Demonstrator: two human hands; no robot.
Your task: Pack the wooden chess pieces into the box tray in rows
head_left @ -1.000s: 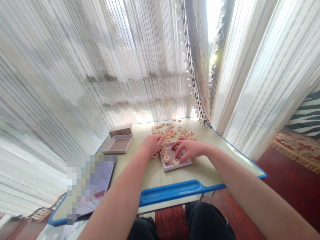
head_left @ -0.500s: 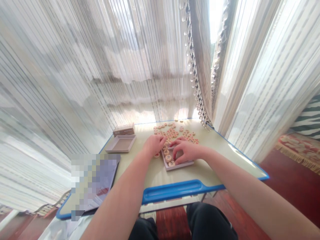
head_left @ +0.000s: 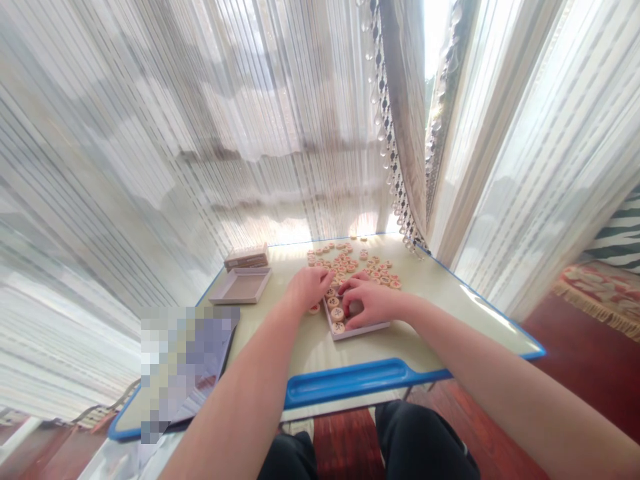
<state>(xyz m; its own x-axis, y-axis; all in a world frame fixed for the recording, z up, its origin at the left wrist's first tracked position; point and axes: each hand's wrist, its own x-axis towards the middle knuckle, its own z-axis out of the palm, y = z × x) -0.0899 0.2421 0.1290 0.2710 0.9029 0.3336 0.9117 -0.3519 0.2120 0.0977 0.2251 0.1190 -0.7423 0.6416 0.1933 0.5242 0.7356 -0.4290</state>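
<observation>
A shallow pinkish-white box lies near the front of the table, with a column of round wooden Chinese chess pieces along its left side. My right hand reaches into the box, fingers curved and apart. Its thumb is beside the chess piece in the front left corner. At the box's far left corner, my left hand has its fingers curled together; whatever they grip is hidden. One loose red-marked piece lies under the left wrist, outside the box.
Many more chess pieces are scattered behind my hands. The box lid stands at the left, in front of stacked flat boxes. A tablet-like device, partly blurred out, is at the front left. The table has a blue rim.
The chess piece in the box's front left corner has shifted slightly left, into line with the column. My right thumb has moved with it. My left hand stays nearly where it was.
</observation>
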